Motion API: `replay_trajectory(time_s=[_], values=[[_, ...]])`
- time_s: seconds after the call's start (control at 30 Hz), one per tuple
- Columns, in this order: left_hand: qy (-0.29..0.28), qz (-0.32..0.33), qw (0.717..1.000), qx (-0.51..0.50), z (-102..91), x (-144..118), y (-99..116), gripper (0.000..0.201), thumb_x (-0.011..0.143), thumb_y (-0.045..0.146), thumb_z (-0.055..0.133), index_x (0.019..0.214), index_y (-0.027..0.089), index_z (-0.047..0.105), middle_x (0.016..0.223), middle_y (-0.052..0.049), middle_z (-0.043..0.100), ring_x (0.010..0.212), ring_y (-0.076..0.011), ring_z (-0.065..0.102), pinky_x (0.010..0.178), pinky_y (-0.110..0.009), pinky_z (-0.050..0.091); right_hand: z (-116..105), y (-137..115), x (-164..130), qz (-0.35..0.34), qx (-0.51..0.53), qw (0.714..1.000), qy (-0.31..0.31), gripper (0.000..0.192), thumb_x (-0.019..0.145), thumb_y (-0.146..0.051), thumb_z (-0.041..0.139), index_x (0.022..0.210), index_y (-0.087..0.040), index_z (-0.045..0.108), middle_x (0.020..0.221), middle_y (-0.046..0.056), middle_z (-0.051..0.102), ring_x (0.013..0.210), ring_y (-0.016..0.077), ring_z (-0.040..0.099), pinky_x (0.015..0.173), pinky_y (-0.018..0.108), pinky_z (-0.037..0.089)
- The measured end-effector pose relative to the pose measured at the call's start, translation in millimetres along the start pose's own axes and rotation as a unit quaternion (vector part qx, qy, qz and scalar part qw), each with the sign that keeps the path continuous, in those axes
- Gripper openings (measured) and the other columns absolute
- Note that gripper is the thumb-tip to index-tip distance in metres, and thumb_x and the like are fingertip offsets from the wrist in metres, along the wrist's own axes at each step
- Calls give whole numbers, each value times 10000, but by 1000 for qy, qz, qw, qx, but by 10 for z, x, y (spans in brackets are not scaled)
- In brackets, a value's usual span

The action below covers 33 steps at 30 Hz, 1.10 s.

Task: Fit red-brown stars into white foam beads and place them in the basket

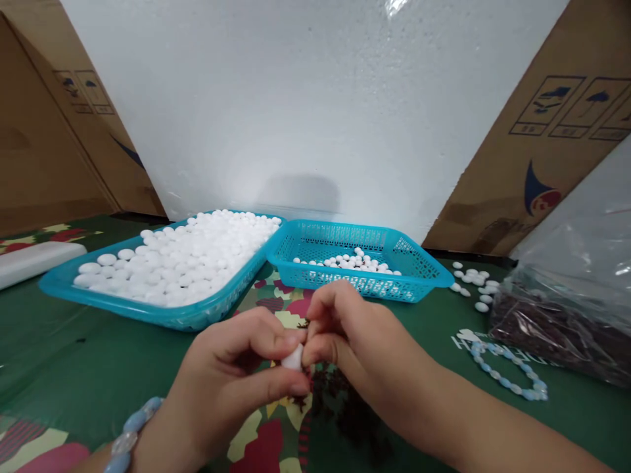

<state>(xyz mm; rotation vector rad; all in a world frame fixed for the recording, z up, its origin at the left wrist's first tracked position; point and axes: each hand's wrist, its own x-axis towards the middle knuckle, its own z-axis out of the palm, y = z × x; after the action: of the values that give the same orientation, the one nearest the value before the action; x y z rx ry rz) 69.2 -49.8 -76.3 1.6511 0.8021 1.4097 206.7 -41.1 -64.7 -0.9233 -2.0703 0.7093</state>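
Observation:
My left hand [234, 371] pinches a small white rounded piece [292, 359] between thumb and fingers, low in the middle of the view. Against that piece, my right hand [357, 332] has its thumb and fingertips pressed together; what they grip is hidden. A dark frilly bit [302, 324] shows just behind the fingertips. Under and beside my right hand, loose dark reddish-brown scraps [345, 407] lie on the patterned green cover, partly covered by the hand and arm.
A blue tray [246, 270] heaped with white pieces stands at the left. Adjoining it is a blue basket [419, 263] with fewer. Right: loose white pieces [476, 277], a clear bag [552, 322] of dark material and a beaded bracelet [507, 380]. Behind stand a white panel [315, 112] and cardboard [547, 151].

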Motion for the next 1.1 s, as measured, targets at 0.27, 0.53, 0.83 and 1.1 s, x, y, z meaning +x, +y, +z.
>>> replay_trajectory(time_s=[0.27,0.53,0.83,1.1], values=[[-3,-37,984,-173,51,21,-24,230,490,7,595,587,216,603,628,23,596,590,-95,532,515,-143,452,-65,17,47,-72,16,992,107,240,552,-246,608,585,-178,381,509,-54,487,434,54,465,392,134,366],[-9,-54,979,-196,50,-11,-59,163,555,73,564,624,219,588,740,29,518,707,-101,502,586,-132,425,-123,63,78,-193,-89,973,88,201,610,-302,562,686,-152,452,595,-18,540,541,73,490,450,155,368],[-17,-142,951,-273,64,-22,-62,95,538,139,533,618,179,564,585,3,501,578,-105,447,526,-170,390,-43,106,74,-270,-175,942,89,173,671,-288,506,756,-138,497,676,29,543,626,120,471,558,220,398],[-15,-174,942,-285,80,-1,-49,79,513,166,541,592,176,547,525,14,484,505,-94,406,466,-170,357,3,101,53,-274,-160,946,64,96,674,-170,495,742,-141,557,672,31,505,593,116,440,543,227,400]])
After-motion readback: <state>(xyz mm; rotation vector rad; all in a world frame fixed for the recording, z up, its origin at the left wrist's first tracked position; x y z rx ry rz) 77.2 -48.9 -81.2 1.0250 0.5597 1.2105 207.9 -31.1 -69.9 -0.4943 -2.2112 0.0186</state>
